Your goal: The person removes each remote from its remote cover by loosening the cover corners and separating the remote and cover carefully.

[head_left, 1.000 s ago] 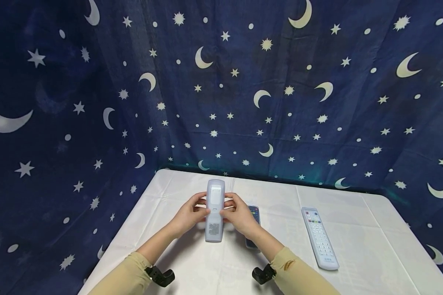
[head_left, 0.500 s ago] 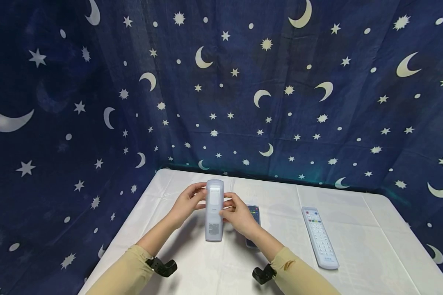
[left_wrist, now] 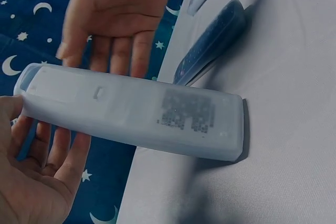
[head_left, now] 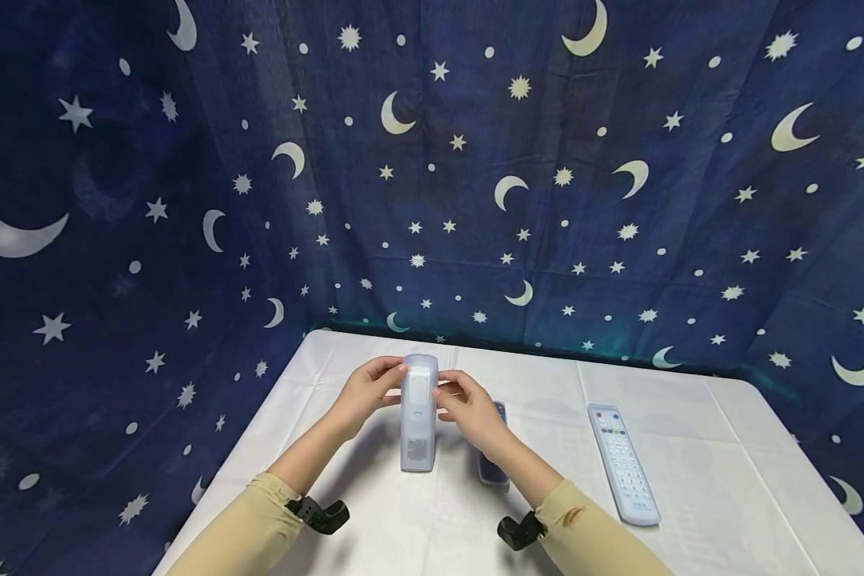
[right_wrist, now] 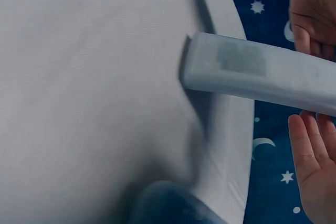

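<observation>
A pale remote control (head_left: 418, 424) in a translucent cover stands tilted on the white table, its back towards me and its lower end down on the cloth. My left hand (head_left: 360, 400) pinches its upper left edge, thumb on the cover near the top. In the left wrist view the left fingers (left_wrist: 65, 156) reach behind the remote. Beside the right edge, my right hand (head_left: 473, 412) has its thumb tip right at the cover's edge. Its fingers lie fairly straight and pass partly behind the remote, hidden there. The remote's button side faces away.
A dark blue remote control (head_left: 493, 470) lies just right of the middle, partly covered by my right hand and wrist. Farther right, a white remote control (head_left: 625, 468) lies buttons up. A dark star-patterned curtain (head_left: 518, 160) hangs behind the table (head_left: 720, 448) and along its left.
My left hand has shifted up from the remote's middle to near its top. The right hand has since slid up along the right edge. The remote has barely moved.
</observation>
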Tool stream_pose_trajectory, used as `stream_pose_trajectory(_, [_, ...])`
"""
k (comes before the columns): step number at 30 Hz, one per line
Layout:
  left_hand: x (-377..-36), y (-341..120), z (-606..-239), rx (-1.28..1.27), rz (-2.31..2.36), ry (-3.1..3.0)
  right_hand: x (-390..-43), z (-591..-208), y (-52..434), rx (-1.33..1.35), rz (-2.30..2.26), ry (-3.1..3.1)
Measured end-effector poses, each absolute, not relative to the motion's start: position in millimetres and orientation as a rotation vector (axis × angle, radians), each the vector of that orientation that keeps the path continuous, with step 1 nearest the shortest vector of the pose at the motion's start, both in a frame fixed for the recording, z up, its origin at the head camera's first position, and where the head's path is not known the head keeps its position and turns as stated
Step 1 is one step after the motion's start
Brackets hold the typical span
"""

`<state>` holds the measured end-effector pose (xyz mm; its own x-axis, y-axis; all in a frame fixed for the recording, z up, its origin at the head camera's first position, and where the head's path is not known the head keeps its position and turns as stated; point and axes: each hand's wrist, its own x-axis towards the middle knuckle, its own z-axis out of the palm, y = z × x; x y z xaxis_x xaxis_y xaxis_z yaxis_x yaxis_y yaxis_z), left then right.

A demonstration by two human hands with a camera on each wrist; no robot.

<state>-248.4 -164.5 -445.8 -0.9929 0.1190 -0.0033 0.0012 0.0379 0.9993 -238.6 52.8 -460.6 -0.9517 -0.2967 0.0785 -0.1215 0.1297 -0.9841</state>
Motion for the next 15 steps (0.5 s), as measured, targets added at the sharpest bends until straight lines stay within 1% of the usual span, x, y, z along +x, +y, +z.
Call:
stream_pose_trajectory(6, [-246.2,-164.9,-443.0,0.139,2.103,2.179,-243.0,-446.1,54.3,-0.387,-1.963,2.237])
stream_pose_trajectory(15, [-245.0,-163.8,-439.4,0.14,2.085,2.168,-247.0,-439.5,54.5,-0.342,-2.002,2.21])
